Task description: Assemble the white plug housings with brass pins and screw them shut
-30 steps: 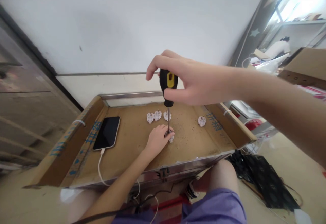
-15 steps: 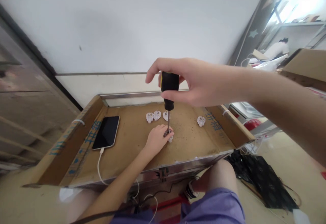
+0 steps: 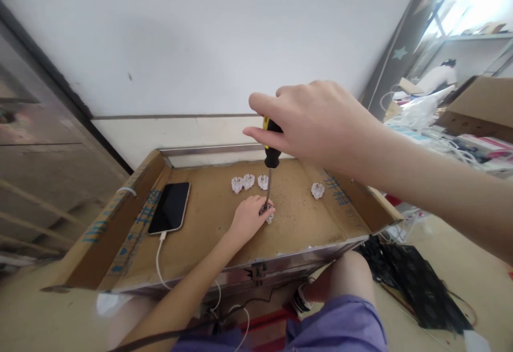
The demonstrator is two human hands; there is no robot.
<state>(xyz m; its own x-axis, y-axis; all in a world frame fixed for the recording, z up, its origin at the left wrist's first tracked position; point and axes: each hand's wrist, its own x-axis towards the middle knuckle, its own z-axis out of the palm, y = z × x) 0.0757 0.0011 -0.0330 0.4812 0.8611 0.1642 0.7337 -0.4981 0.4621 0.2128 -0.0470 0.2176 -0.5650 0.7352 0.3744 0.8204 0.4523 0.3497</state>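
My right hand is wrapped round the black and yellow handle of a screwdriver, held upright with its shaft pointing down. The tip rests on a small clear plastic plug part, which my left hand pinches against the cardboard-lined table. Three similar clear plug parts stand in a row just behind my left hand. Another clear plug part stands alone to the right.
A black phone lies on the left of the table with a white cable running off the front edge. Cardboard flaps rise at both sides. Black mesh items lie on the floor at right. A white wall stands behind.
My right hand has turned round the screwdriver handle, its back now towards the camera and hiding more of the handle. My left hand has stayed on the plug part.
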